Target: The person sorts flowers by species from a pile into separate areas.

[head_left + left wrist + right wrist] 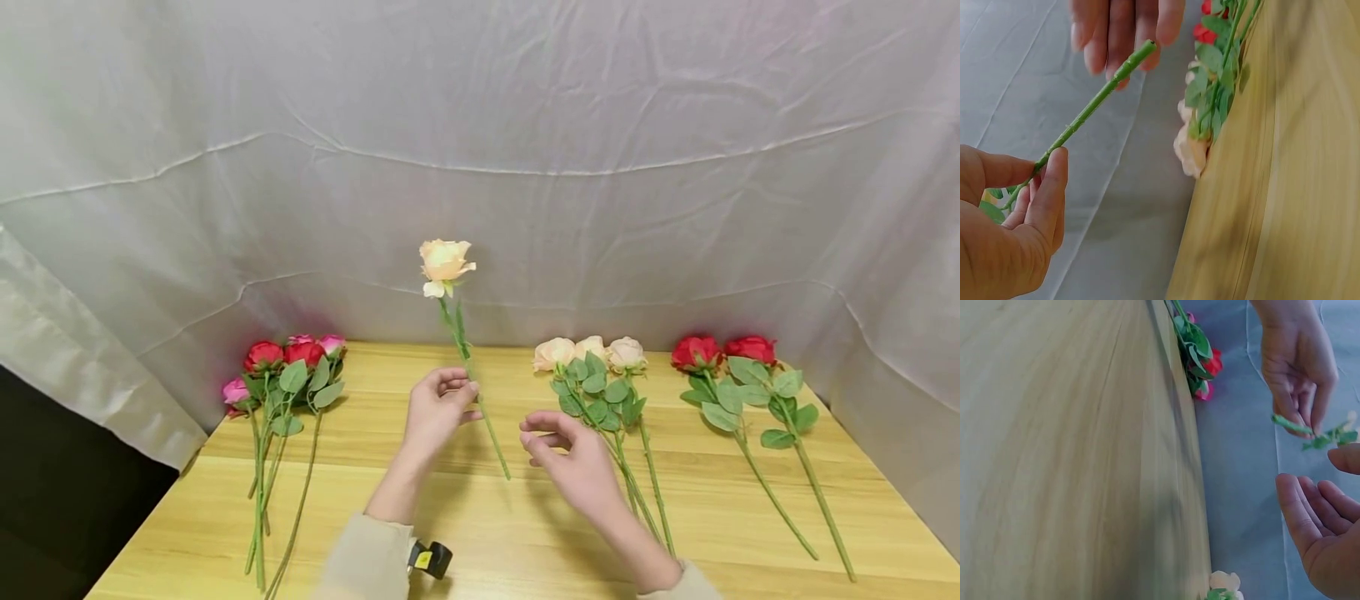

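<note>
A single peach rose [446,262] stands tilted above the middle of the table, its bloom up and its bare stem end pointing down to the right. My left hand [438,410] pinches its green stem between thumb and fingers, partway down. In the left wrist view the cut end of the stem [1100,97] reaches toward the fingers of my other hand. My right hand [572,460] hovers to the right of the stem, apart from it, fingers loosely bent with nothing in them. In the right wrist view that hand [1329,531] has its thumb and fingers spread.
Red and pink roses [285,367] lie in a bunch at the left of the wooden table [360,467]. Several pale peach roses [592,358] lie right of centre, beside my right forearm. Two red roses [723,354] lie farther right. A grey curtain [525,208] hangs behind.
</note>
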Available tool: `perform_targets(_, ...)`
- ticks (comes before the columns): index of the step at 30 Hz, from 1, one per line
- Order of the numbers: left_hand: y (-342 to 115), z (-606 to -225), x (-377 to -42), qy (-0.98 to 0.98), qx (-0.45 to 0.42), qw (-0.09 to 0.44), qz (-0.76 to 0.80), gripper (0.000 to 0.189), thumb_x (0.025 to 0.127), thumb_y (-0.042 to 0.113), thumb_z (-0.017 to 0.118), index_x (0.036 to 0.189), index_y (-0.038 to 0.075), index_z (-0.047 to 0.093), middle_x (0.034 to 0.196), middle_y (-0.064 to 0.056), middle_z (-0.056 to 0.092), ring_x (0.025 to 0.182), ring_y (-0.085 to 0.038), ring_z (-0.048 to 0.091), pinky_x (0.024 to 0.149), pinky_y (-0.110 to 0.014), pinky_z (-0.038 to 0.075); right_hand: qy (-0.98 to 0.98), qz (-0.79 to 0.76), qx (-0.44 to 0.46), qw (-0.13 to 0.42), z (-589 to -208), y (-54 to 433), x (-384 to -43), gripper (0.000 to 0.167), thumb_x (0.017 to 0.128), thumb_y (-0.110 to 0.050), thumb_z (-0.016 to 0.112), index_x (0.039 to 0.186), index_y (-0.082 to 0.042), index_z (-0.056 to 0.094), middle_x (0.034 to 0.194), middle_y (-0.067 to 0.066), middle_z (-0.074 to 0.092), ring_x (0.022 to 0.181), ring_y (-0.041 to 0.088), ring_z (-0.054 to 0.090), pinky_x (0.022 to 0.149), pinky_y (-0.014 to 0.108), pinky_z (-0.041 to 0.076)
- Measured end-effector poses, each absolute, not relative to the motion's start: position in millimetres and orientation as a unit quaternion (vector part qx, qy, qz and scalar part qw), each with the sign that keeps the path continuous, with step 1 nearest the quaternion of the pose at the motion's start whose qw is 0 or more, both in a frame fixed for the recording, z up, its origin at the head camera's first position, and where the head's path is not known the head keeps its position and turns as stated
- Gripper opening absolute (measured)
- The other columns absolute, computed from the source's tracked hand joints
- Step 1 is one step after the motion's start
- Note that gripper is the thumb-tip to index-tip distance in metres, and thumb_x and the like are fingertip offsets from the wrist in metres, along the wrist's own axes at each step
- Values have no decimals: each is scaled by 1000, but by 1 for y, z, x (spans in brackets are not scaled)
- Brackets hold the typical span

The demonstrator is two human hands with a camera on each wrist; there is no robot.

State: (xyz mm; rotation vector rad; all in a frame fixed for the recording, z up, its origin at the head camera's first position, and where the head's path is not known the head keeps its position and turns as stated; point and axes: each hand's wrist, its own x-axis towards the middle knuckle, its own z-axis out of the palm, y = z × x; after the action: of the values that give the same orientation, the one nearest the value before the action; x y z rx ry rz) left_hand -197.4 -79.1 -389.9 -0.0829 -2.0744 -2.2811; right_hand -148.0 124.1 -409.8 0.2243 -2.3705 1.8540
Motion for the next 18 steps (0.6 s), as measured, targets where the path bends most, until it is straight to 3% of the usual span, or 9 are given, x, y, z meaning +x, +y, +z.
perform_targets(7, -63, -392, -196, -668, -43, 28, -743, 31, 100, 2, 66, 126, -11, 55, 114, -17, 57, 101, -28, 65, 82, -33, 65, -790, 606, 81, 49, -414, 119, -148, 21, 93, -11, 78, 113, -6, 75, 106, 4, 76, 88, 21, 73, 70, 28, 64)
perform_targets(18, -51, -398, -194, -659, -34, 34, -750, 26, 97, -2, 69, 118, -11, 58, 103, -15, 61, 89, -19, 64, 75, -32, 65, -838, 535, 83, 66, -421, 115, -146, 16, 88, -6, 82, 102, -11, 77, 91, -3, 75, 77, 14, 68, 61, 24, 59)
